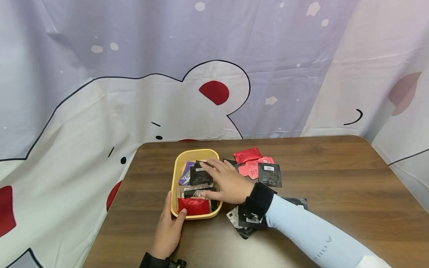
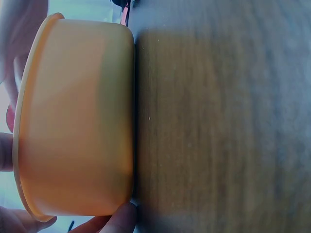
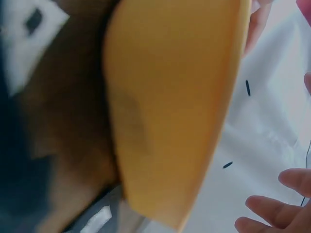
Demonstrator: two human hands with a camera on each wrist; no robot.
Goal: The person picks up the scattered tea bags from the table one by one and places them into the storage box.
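Observation:
A yellow tray [image 1: 174,175] stands on the wooden table [image 1: 335,178] and holds several foil packets: a black packet [image 1: 199,175], a purple packet [image 1: 185,174] and a red packet [image 1: 193,206]. My left hand [image 1: 171,217] grips the tray's near-left corner, thumb over the rim and fingers along the outer wall. My right hand [image 1: 219,182] reaches over the tray with fingers spread flat on the packets. The left wrist view shows the tray's wall [image 2: 77,121] close up with a fingertip [image 2: 124,217] at its base. In the right wrist view, the tray [image 3: 170,107] fills the frame with fingertips [image 3: 265,206] beyond it.
Right of the tray lie loose red packets [image 1: 248,155] and a black packet [image 1: 269,174]. More packets [image 1: 239,219] lie under my right forearm. A printed curtain [image 1: 214,74] hangs right behind the table's far edge. Bare wood runs along the right side.

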